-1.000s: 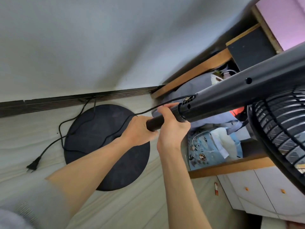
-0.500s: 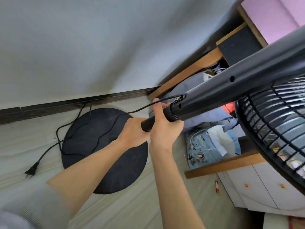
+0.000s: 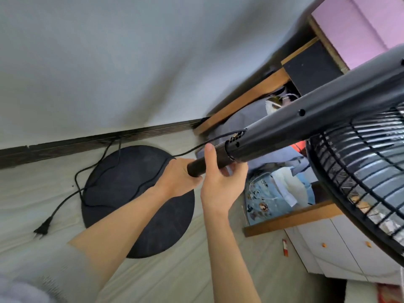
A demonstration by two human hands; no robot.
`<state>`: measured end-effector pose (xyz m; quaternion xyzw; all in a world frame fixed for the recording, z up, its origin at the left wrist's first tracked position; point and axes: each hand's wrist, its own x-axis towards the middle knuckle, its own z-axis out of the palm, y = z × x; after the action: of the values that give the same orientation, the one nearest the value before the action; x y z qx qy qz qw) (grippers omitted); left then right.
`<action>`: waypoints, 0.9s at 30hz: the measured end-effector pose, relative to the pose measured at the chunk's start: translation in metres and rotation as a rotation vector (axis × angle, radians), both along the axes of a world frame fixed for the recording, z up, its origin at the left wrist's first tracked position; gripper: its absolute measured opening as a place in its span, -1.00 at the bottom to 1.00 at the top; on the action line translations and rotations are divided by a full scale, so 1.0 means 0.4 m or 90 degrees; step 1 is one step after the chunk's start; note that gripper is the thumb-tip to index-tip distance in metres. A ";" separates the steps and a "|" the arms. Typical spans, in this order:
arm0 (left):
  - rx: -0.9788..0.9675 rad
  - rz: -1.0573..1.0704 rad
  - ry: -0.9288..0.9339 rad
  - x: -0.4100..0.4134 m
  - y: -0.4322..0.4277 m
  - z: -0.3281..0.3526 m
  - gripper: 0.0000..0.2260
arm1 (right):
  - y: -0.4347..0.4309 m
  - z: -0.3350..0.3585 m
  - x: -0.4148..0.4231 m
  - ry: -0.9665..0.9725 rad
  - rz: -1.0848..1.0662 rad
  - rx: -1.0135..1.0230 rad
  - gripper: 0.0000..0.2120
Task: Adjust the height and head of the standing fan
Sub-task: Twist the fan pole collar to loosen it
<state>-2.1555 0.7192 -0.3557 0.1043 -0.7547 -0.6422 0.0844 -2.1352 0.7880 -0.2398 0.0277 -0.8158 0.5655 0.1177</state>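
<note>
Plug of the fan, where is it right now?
In the head view the plug lies on the floor at the lower left, left of the round base, with its cord running back across that base.

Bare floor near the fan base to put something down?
Free: floor between skirting and plug, left of the round base; also the strip between base and white cabinet, bar a small red item. Crowded: cord loops on the base, cluttered shelf.

- The left hand (image 3: 177, 181) grips the thin black metal pole (image 3: 202, 166) at its lower visible end.
- The right hand (image 3: 219, 184) holds the pole just above, thumb along it, fingers curled beneath.
- A wider black plastic column (image 3: 306, 125) sleeves the pole's top.
- A black power cord (image 3: 96, 171) trails over the round black fan base (image 3: 122, 200).
</note>
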 end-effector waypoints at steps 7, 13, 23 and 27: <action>-0.013 0.022 -0.016 0.003 -0.028 -0.002 -0.70 | 0.073 0.087 -0.070 -0.115 0.279 0.092 -0.75; 0.027 0.017 -0.042 -0.009 -0.009 -0.009 -0.91 | 0.033 0.065 -0.031 -0.001 0.070 0.148 -0.77; 0.029 -0.007 -0.063 0.007 -0.007 0.004 -0.88 | 0.075 0.075 -0.035 -0.040 0.120 0.158 -0.75; 0.030 0.011 -0.051 0.010 -0.008 0.017 -0.81 | 0.030 0.044 -0.015 -0.051 0.115 -0.016 -0.77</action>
<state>-2.1516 0.7159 -0.3488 0.1385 -0.7410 -0.6546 0.0569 -2.1410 0.7999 -0.2221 0.0768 -0.8067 0.5849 0.0341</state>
